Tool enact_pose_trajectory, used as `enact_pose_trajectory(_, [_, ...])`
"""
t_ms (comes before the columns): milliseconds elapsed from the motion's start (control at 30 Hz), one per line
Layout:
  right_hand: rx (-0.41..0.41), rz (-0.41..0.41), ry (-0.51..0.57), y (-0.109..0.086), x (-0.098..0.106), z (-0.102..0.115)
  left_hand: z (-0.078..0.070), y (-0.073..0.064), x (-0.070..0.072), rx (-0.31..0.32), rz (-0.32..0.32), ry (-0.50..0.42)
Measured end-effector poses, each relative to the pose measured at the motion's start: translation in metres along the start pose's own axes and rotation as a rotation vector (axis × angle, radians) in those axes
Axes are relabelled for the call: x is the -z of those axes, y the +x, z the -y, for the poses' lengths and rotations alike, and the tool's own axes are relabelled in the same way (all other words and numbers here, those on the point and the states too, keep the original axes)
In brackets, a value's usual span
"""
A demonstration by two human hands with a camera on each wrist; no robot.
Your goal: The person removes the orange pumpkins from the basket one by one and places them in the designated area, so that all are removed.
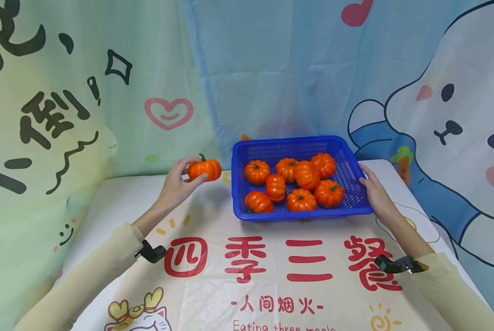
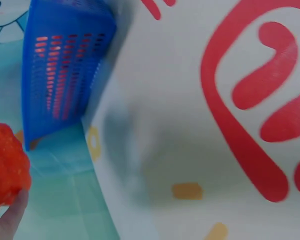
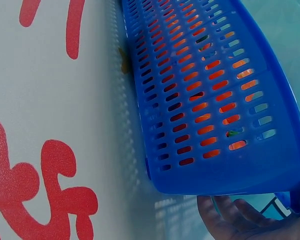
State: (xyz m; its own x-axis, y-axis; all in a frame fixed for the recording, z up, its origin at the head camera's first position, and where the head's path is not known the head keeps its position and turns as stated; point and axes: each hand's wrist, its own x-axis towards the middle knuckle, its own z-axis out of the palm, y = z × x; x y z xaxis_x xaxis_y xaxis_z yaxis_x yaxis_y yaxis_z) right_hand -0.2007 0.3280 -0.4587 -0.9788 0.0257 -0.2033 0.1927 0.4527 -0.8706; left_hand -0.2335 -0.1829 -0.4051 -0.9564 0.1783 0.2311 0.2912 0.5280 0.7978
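A small orange toy pumpkin [image 1: 204,169] with a green stem is in my left hand [image 1: 180,180]. Fingers and thumb pinch it from the side, above the table and left of a blue plastic basket [image 1: 240,214]. The left wrist view catches only part of this pumpkin [image 2: 7,165], at its left edge. My right hand [image 1: 376,192] grips the basket's right end at the rim; in the right wrist view its fingers [image 3: 230,212] lie against the outside of that end. Several similar pumpkins [image 1: 307,174] lie inside the basket, some upright, some on their sides.
A printed cloth [image 1: 278,250] with red characters covers the white table [image 1: 127,197]. Curtains [image 1: 251,69] with cartoon drawings hang behind and to the left. A thin cable [image 1: 416,209] runs over the table's right side, near my right forearm.
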Motion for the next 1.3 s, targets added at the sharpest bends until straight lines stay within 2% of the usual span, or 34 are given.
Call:
enact_pose_trajectory(267, [-0.005,0.0,-0.008,0.0,0.001,-0.001,0.012,-0.009,0.009,0.078,-0.037,0.069])
enact_pose_trajectory(533, [0.003,0.003,-0.005,-0.001,0.001,0.0,0.023,-0.016,0.016,0.056,-0.044,0.144])
enact_pose_trajectory(700, [0.005,0.008,0.004,-0.001,0.001,0.0,0.032,-0.016,0.018,0.061,-0.071,0.132])
enact_pose_trajectory(933, [0.004,0.005,0.003,-0.001,0.001,0.001,0.04,-0.017,0.023,0.117,-0.116,0.13])
enact_pose_trajectory(1300, [-0.016,0.008,-0.013,-0.003,0.0,0.005,0.053,-0.024,0.035,0.227,-0.05,0.25])
